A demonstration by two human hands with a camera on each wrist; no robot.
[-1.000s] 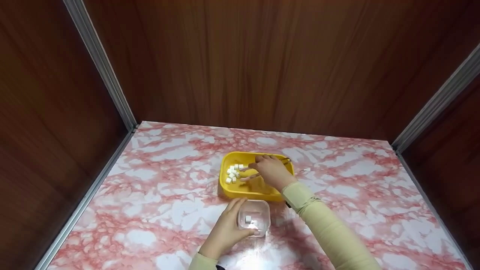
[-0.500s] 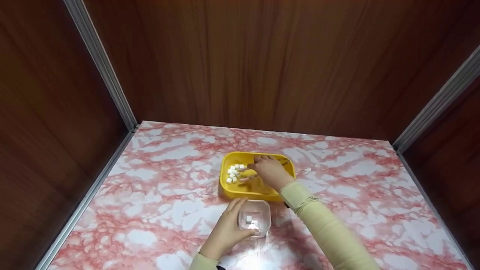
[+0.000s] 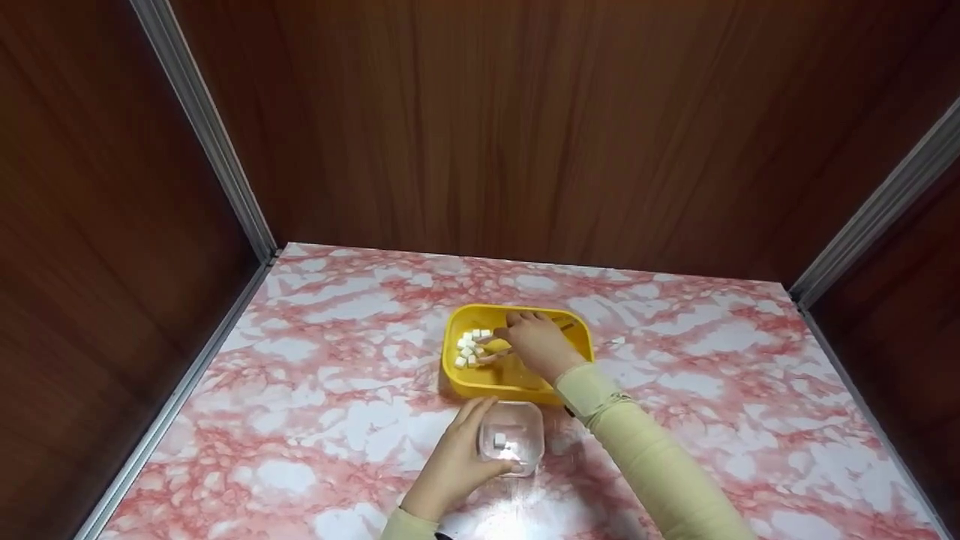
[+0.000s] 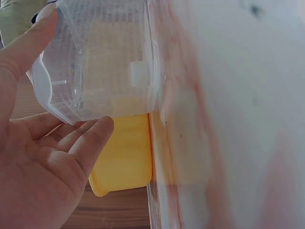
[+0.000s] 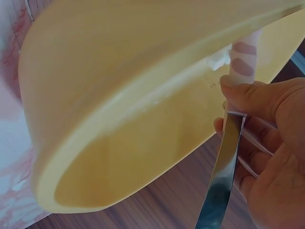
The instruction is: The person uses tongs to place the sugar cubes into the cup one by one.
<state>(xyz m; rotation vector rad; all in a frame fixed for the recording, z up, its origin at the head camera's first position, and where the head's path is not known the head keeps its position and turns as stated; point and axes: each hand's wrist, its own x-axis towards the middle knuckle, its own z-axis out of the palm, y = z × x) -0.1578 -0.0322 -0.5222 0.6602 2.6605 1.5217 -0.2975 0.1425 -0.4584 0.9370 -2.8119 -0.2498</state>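
Observation:
In the head view my left hand [image 3: 459, 456] grips a small clear plastic container [image 3: 531, 420], thumb on the near side and fingers on the far side. A white cube [image 3: 499, 441] lies inside it. My right hand [image 3: 541, 343] pinches a pair of tongs [image 5: 220, 174] over the yellow tray [image 3: 491, 391]. The tongs have a shiny metal bend and pinkish patterned ends. Their two tips stand apart, right at a pile of small white cubes [image 3: 468, 346] in the tray's left end. In the right wrist view only a little of the pile shows behind the tongs.
The yellow tray stands just beyond the clear container on a red-and-white marbled table [image 3: 315, 420]. Dark wood-grain panels [image 3: 480, 135] close off the back and both sides, with metal rails [image 3: 202, 127] along the corners.
The tongs in my right hand have shifted slightly left, with their tips closer in to the white cubes. My left hand keeps the clear container in the same place.

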